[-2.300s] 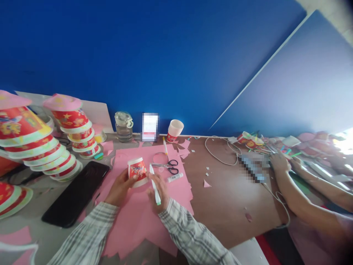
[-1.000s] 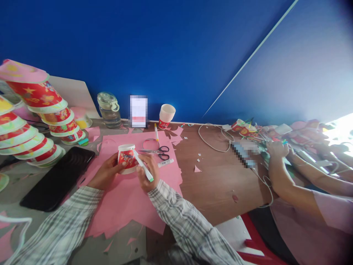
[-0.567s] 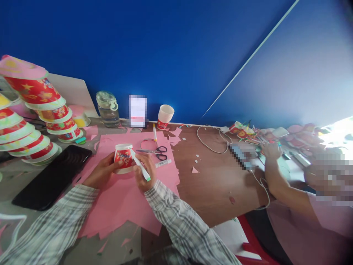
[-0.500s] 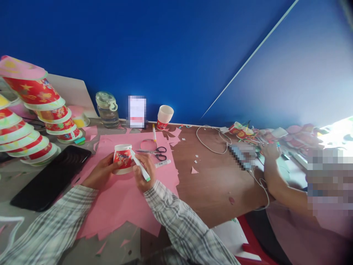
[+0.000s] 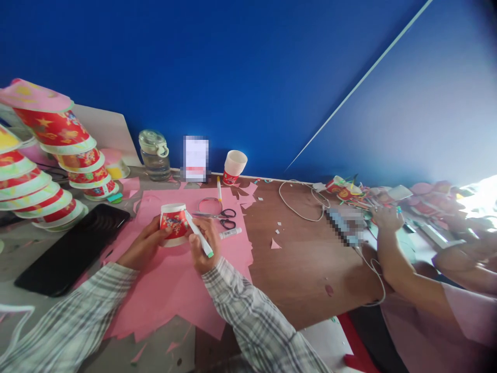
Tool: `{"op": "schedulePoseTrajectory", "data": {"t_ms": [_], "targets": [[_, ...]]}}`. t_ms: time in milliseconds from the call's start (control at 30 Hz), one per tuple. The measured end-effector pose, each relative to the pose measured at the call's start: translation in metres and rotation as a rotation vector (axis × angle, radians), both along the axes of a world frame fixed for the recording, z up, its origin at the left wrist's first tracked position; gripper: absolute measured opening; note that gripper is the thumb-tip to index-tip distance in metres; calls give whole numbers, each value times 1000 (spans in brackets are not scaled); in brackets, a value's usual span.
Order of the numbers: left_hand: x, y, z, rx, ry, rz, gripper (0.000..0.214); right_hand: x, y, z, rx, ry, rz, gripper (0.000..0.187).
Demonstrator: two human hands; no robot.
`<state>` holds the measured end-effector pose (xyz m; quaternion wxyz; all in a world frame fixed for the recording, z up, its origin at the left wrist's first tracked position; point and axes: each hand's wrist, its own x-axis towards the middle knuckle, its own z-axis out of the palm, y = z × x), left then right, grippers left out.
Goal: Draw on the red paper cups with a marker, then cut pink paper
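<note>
My left hand [image 5: 146,241] is closed on the side of a red patterned paper cup [image 5: 173,224], which is upside down above pink paper [image 5: 171,290]. In my right hand [image 5: 205,246] is a white marker [image 5: 201,236] with a green end towards me; its other end meets the cup's upper right edge. Just beyond that hand lie scissors [image 5: 228,218] with dark handles and a capped white stick or marker [image 5: 230,232]. A yellow-and-white marker [image 5: 219,189] rests farther back on the paper.
Stacked cups [image 5: 81,150] lean at the left, near a black phone [image 5: 73,248]. Along the blue wall stand a water bottle [image 5: 154,155], a lit phone [image 5: 195,158] and nested cups [image 5: 234,167]. To the right are a white cable [image 5: 281,199] and a co-worker's arm [image 5: 396,259].
My view has shifted slightly, so the surroundings sit a little farther right. Both my hands keep their hold on the cup and marker. More of the people at the right shows.
</note>
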<state>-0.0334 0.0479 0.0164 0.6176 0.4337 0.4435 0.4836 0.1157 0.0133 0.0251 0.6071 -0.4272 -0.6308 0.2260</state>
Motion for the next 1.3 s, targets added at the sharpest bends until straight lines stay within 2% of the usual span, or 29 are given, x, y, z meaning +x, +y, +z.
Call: {"op": "schedulePoseTrajectory", "data": {"t_ms": [200,300,533,767,1000,1300], "targets": [[2,0,10,53,119,62,56,1,0,1,5,-37,4,27],[1,0,8,74,138,26,59,1,0,2,30,-50,-3,27],[-1,2,3,141,364,4,70,0,-1,1,38,-106,-4,27],[-2,4,-4,113,308,-2,68,0,-2,0,42,-93,21,27],[0,2,3,86,239,9,67,1,-3,0,33,-102,41,25],[0,1,2,74,184,1,67,1,-2,4,69,-43,16,22]]}}
